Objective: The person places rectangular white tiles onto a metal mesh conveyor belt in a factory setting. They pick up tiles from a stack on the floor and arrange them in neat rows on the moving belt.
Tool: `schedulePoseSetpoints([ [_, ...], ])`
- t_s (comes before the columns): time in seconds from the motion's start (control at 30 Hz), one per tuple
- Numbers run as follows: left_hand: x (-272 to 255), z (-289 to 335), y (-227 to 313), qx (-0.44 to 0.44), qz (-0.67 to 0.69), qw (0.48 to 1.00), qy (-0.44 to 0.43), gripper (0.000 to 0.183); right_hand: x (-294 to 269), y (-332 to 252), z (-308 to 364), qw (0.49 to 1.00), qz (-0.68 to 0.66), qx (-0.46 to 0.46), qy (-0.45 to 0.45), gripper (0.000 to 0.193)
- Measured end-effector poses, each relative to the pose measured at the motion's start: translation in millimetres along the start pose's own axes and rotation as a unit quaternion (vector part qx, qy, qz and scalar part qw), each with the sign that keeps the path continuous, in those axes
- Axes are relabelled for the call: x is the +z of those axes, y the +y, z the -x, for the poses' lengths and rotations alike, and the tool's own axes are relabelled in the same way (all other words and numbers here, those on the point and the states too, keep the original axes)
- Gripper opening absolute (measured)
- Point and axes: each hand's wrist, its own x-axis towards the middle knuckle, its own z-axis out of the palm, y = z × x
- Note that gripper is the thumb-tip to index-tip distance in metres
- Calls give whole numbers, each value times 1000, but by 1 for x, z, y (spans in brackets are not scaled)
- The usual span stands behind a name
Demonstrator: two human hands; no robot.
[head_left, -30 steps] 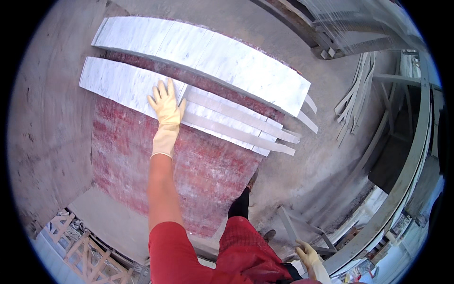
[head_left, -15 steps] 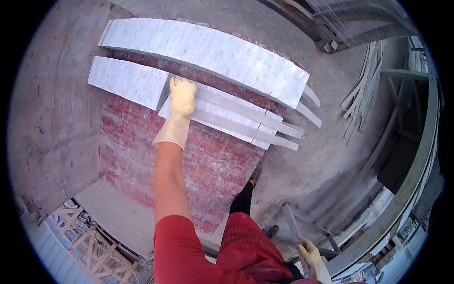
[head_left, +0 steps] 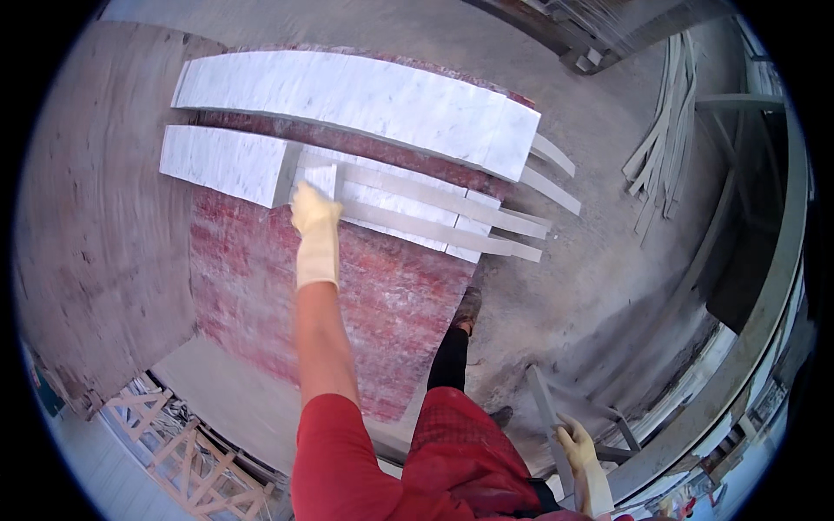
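Observation:
My left hand (head_left: 313, 211), in a cream rubber glove, grips a small white marble slab (head_left: 321, 179), tilted up with its narrow edge showing. The fingers are partly hidden behind it. Just left of it stands the end of a near row of white marble pieces (head_left: 224, 158) set on edge. Flat white marble (head_left: 395, 213) extends to the right, with two long pale strips (head_left: 417, 201) laid over it. Behind lies a longer curved row of marble (head_left: 356, 100). My right hand (head_left: 576, 443), gloved too, hangs low beside a grey bar (head_left: 545, 404), fingers loosely bent, nothing visible in it.
A dusty red surface (head_left: 261, 269) supports the marble. On the left is a large wooden panel (head_left: 104, 191). Loose thin strips (head_left: 665, 130) lie on the floor at right, near a curved metal frame (head_left: 764, 321). Wooden lattice pieces (head_left: 187, 460) stand at lower left.
My left hand has drawn back toward me from the near row's end and now holds a tilted marble slab. The whole view has shifted slightly. My right hand stays low beside the bar.

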Motion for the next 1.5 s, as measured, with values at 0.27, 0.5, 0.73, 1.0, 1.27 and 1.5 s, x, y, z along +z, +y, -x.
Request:
schedulePoseSetpoints([
  [0.27,36,259,-30,-85,528,744,-401,74,39,-2,35,998,-4,-50,-30,58],
  [0.5,42,500,-26,-5,424,583,-694,83,69,3,79,963,-230,-140,-32,94],
  [0.73,-38,636,-7,127,345,583,-725,89,40,51,182,853,-447,-264,-52,114],
  [1.0,-81,762,-22,211,281,602,-718,91,9,186,236,823,-467,-323,-7,116],
  [1.27,-91,916,-41,292,183,533,-773,86,-28,335,324,785,-502,-355,79,112],
  [1.5,-98,1022,-38,358,90,521,-770,92,-26,400,384,677,-604,-398,139,108],
])
